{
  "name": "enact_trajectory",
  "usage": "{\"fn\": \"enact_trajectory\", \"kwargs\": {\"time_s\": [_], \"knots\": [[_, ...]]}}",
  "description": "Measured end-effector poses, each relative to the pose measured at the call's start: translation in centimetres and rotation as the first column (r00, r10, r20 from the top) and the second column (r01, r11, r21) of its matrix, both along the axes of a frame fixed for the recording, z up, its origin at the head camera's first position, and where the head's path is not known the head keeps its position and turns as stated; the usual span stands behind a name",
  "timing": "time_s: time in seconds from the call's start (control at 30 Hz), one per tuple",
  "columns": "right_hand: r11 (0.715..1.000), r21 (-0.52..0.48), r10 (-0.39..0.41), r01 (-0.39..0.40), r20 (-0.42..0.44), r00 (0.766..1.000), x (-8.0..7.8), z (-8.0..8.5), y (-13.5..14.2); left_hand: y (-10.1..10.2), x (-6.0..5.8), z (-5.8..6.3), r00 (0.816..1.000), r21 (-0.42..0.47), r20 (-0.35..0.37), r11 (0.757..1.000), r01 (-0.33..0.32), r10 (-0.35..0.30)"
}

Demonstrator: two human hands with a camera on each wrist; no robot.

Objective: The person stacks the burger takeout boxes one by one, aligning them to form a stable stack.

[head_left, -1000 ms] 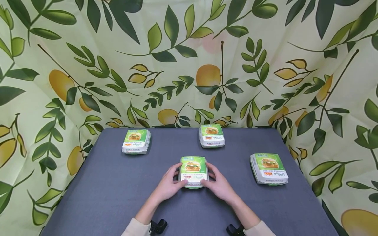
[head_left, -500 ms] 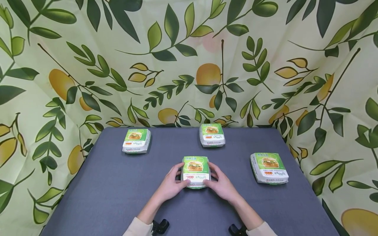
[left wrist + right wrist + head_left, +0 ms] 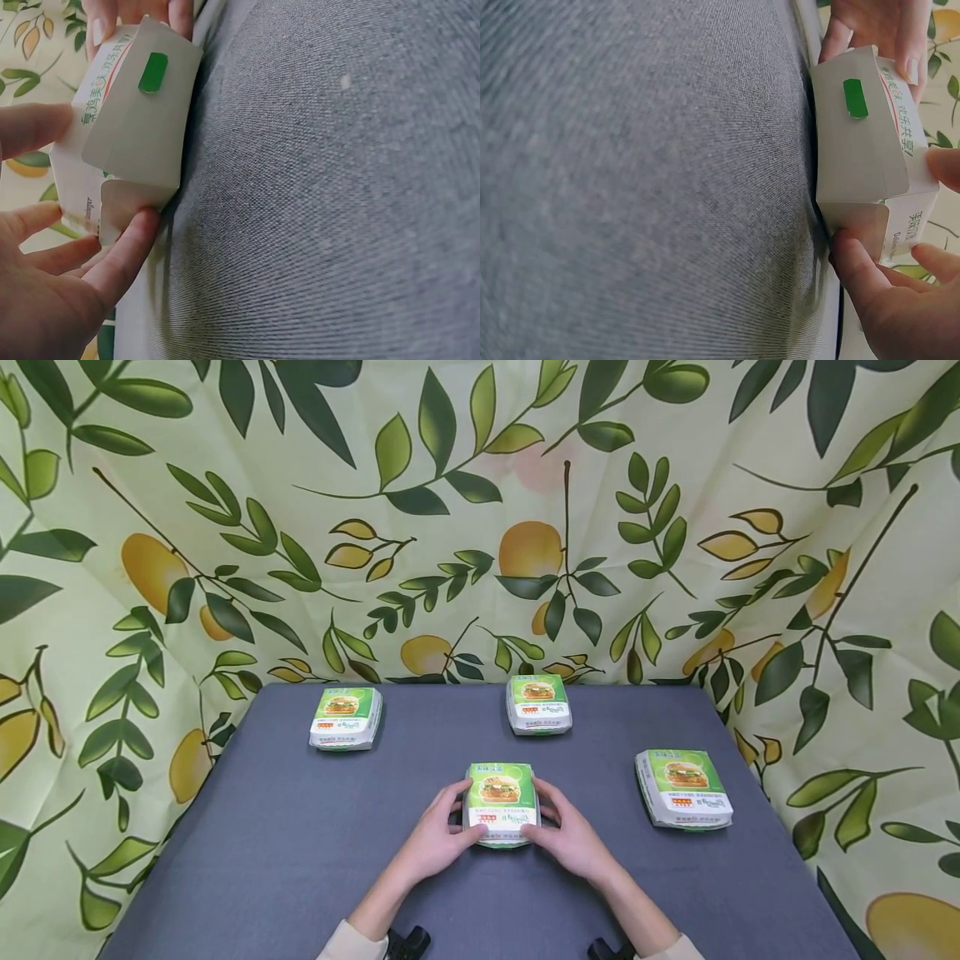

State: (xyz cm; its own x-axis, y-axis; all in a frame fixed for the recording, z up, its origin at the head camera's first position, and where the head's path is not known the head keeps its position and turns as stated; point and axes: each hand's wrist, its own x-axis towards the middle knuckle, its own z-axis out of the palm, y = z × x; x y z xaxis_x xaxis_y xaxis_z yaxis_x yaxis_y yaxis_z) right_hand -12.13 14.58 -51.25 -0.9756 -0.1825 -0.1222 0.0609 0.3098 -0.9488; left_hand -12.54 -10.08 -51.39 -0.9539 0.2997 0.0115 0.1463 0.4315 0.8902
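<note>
A burger box (image 3: 501, 802), green and white with a burger picture on its lid, sits on the table in the middle front. My left hand (image 3: 437, 839) grips its left side, the thumb at the front corner. On the right side my right hand (image 3: 573, 842) holds it the same way. The left wrist view shows the box's white front flap (image 3: 142, 112) with a green tab, and curled fingers (image 3: 124, 259) low against the side. From the right wrist view, the right fingers (image 3: 859, 270) press the opposite side near the cloth.
Three like burger boxes stand around: one at the back left (image 3: 347, 718), one at the back centre (image 3: 538, 705), one to the right (image 3: 683, 789). A dark grey cloth (image 3: 262, 835) covers the table. Behind rises a leaf-and-fruit patterned curtain (image 3: 450, 610).
Both hands have shifted the held burger box a little to the right and slightly nearer to me. The other boxes have stayed in place.
</note>
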Motion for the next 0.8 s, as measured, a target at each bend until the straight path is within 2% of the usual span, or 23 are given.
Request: {"fn": "enact_trajectory", "kwargs": {"time_s": [0.33, 0.57, 0.8], "knots": [[1.0, -0.023, 0.016, -0.016, 0.012, 1.0, 0.21, 0.09, -0.34, -0.82, 0.36, 0.0, 0.999, 0.011, 0.039, 1.0, -0.006, 0.005], [0.999, -0.029, 0.019, -0.019, -0.002, 1.0, 0.3, -0.04, -0.26, -0.81, 0.54, 0.25, 0.999, 0.011, 0.041, 1.0, -0.008, 0.008], [1.0, -0.018, 0.02, -0.02, 0.007, 1.0, 0.33, 0.13, -0.12, -0.71, 0.17, 0.09, 0.999, -0.004, 0.04, 1.0, -0.005, 0.005]]}}
